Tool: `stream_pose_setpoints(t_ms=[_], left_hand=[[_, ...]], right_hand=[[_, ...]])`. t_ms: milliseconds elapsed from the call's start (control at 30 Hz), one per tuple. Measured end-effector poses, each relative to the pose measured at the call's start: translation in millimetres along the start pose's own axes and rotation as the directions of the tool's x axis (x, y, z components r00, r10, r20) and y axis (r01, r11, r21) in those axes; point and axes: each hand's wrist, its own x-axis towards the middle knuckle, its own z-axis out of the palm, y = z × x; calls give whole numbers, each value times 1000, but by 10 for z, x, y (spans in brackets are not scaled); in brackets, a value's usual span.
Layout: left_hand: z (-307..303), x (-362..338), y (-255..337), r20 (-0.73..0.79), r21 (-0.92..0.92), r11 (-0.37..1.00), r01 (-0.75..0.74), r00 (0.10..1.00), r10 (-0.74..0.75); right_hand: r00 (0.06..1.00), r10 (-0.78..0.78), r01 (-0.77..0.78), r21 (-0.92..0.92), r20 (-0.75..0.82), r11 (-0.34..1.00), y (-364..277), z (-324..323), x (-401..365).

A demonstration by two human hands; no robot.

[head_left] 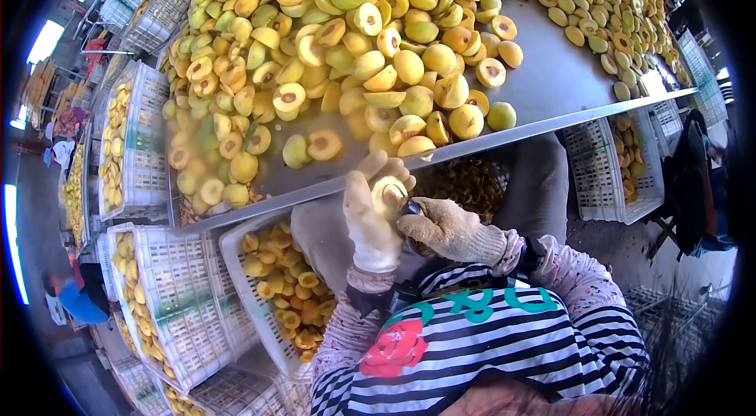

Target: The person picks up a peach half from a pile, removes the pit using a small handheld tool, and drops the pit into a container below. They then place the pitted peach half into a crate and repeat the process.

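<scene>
My left hand [367, 215], in a pale glove, is closed around a halved yellow peach [389, 191], cut face up. My right hand [457, 233], in a knitted glove, grips a small black-handled tool [409, 209] right beside that half. The tool's working end is hidden against the fruit. Both hands are over my lap, just below the front edge of a metal table [528, 46]. A big heap of peach halves [378, 61] lies on it, some showing brown pits or hollows.
A white crate of peach halves [287, 278] sits by my left leg. More filled crates [185, 298] stand further left, and another crate [618, 168] is at the right. Brown scraps [465, 187] lie below the table edge. A person in blue [83, 302] is at far left.
</scene>
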Motion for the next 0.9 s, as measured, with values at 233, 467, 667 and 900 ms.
stream_pose_setpoints(t_ms=[233, 467, 667, 900], left_hand=[[70, 61, 204, 25, 236, 960, 148, 987, -158], [159, 161, 200, 191, 391, 920, -39, 981, -40], [238, -60, -16, 253, 416, 799, -434, 899, 356], [257, 77, 270, 298, 632, 773, -51, 937, -182]], right_hand=[[995, -80, 85, -73, 58, 994, 136, 34, 38], [967, -167, 110, 279, 190, 954, 259, -22, 39], [927, -354, 322, 226, 123, 920, 328, -29, 9], [959, -236, 208, 175, 159, 962, 345, -135, -13]])
